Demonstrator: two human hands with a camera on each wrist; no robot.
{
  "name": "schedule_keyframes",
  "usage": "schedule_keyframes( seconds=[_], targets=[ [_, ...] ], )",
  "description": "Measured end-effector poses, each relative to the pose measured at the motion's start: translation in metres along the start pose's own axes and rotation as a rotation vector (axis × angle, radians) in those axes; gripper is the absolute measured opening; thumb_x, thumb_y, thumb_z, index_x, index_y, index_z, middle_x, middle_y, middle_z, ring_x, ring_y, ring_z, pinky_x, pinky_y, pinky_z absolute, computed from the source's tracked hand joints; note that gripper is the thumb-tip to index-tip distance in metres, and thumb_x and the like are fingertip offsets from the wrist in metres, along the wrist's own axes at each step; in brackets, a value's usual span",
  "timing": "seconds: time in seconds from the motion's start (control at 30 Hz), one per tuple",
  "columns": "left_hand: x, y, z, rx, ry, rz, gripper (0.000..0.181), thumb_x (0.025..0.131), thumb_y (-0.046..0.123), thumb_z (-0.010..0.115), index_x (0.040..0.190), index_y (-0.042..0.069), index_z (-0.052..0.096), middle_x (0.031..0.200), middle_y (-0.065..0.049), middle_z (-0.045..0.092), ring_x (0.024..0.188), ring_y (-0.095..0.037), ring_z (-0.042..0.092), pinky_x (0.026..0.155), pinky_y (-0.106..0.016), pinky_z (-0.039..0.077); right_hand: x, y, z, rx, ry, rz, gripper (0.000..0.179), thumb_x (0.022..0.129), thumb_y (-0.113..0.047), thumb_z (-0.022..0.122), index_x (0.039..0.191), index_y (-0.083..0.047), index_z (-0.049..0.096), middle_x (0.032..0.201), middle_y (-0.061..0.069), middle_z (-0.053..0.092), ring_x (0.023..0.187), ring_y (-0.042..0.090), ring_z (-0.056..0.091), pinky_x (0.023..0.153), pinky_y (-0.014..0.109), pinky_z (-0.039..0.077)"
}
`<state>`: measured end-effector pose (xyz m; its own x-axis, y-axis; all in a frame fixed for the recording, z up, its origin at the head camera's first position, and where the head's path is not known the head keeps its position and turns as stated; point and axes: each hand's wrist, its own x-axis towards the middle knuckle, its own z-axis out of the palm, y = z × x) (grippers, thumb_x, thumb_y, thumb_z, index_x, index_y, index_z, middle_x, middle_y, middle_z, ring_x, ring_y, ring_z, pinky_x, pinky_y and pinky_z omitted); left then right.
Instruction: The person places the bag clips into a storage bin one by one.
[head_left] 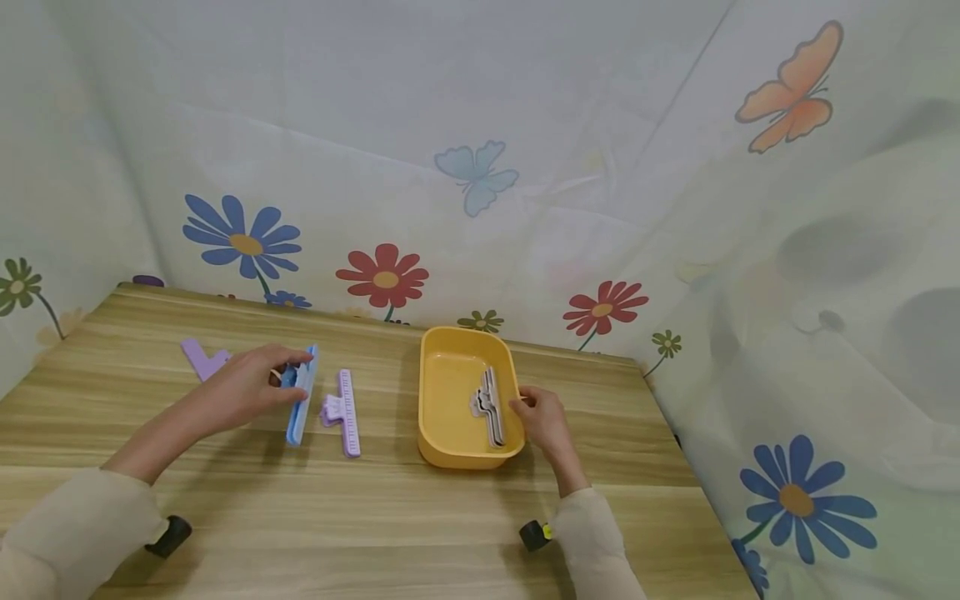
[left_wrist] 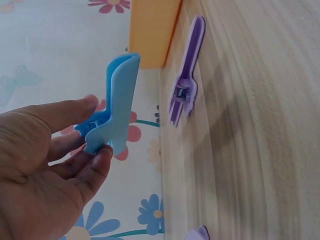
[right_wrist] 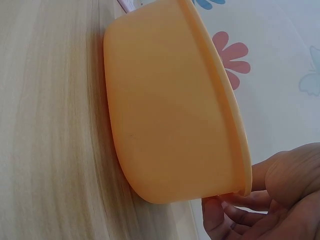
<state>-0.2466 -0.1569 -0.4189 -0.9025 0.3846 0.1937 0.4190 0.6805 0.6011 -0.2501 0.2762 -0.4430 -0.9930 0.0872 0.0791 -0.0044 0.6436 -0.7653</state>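
Note:
Over the left half of the table, my left hand (head_left: 242,382) pinches a light blue bag clip (head_left: 303,398) between thumb and fingers. In the left wrist view the blue clip (left_wrist: 122,92) is held by its handle end, raised off the table. My right hand (head_left: 546,419) grips the right rim of a yellow plastic basin (head_left: 459,459), thumb over the edge and fingers under it in the right wrist view. Inside the basin lies a greyish clip (head_left: 492,408). A purple clip (head_left: 350,421) rests on the table between the blue clip and the basin.
Another purple clip (head_left: 201,360) lies partly hidden behind my left hand. The wood-grain table (head_left: 360,525) ends at the back against a flowered cloth (head_left: 495,250), which also hangs at the right. A small purple object (head_left: 147,281) shows at the far left corner.

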Motion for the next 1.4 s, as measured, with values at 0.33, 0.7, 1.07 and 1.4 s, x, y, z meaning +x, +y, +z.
schedule_keyframes(
  seconds=[0.33,0.7,1.07,1.4],
  targets=[
    [0.01,0.014,-0.002,0.007,-0.019,0.009,0.059,0.09,0.019,0.082,0.138,-0.007,0.06,0.116,-0.021,0.067,0.095,-0.031,0.065,0.083,-0.051,0.059,0.001,0.001,0.0,0.005,-0.001,0.01,0.026,0.098,-0.003,0.066,0.12,0.01,0.07,0.09,0.014,0.07,0.079,0.022,0.064,0.063,0.025,0.051],
    [0.019,0.028,0.002,-0.012,-0.008,0.044,0.056,0.09,0.017,0.082,0.136,-0.007,0.061,0.114,-0.018,0.067,0.093,-0.029,0.062,0.082,-0.048,0.059,0.002,0.002,0.001,0.006,0.002,0.007,0.025,0.098,-0.003,0.066,0.118,0.01,0.071,0.089,0.014,0.07,0.079,0.023,0.065,0.062,0.024,0.05],
    [0.029,0.042,0.006,-0.031,-0.027,0.048,0.059,0.091,0.017,0.081,0.141,-0.005,0.059,0.114,-0.016,0.067,0.095,-0.028,0.062,0.084,-0.047,0.059,0.001,0.001,0.001,0.016,0.001,0.012,0.025,0.098,-0.003,0.067,0.118,0.011,0.071,0.089,0.014,0.07,0.081,0.026,0.065,0.063,0.025,0.051],
    [0.04,0.056,0.014,-0.037,-0.043,0.07,0.055,0.092,0.017,0.08,0.139,-0.004,0.061,0.12,-0.018,0.067,0.099,-0.028,0.062,0.086,-0.047,0.059,0.001,0.002,0.001,0.014,0.008,0.0,0.025,0.097,-0.003,0.067,0.117,0.011,0.071,0.088,0.013,0.07,0.076,0.019,0.062,0.062,0.024,0.051]
  ],
)
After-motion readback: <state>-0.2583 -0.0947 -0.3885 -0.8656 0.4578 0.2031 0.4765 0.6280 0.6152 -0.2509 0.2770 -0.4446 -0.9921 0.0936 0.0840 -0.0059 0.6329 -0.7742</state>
